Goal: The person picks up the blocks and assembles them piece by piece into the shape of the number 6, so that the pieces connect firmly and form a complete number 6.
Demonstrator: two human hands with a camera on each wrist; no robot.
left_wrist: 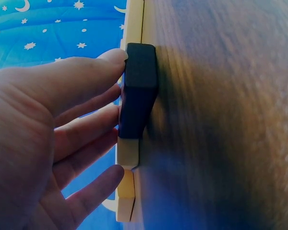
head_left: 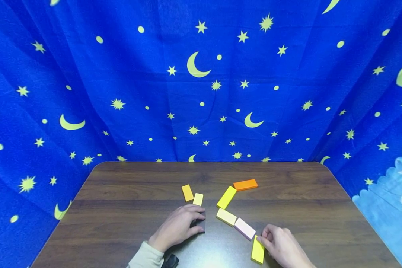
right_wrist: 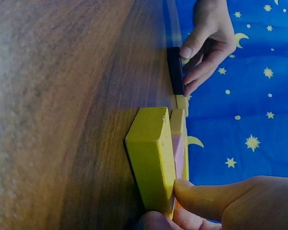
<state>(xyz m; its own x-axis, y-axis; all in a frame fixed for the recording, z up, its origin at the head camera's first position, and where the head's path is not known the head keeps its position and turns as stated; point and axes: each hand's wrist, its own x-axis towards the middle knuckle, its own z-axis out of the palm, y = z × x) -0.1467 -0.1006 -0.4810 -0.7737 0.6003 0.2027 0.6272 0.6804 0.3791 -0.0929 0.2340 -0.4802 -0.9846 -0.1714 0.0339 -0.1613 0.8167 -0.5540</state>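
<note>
Brown table (head_left: 130, 186), starry cloth (head_left: 147, 89) behind; left hand (head_left: 180, 226) grips black block (left_wrist: 140, 72), right hand (head_left: 282, 242) yellow block (head_left: 257, 253).

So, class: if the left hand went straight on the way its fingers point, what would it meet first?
The black block, which lies right at the left hand; depth leaves it unclear how much they touch.

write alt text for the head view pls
A left hand touches a black block and a right hand holds a yellow block on a wood-grain table. Six more blocks lie nearby; a blue star-and-moon cloth hangs behind.
</note>
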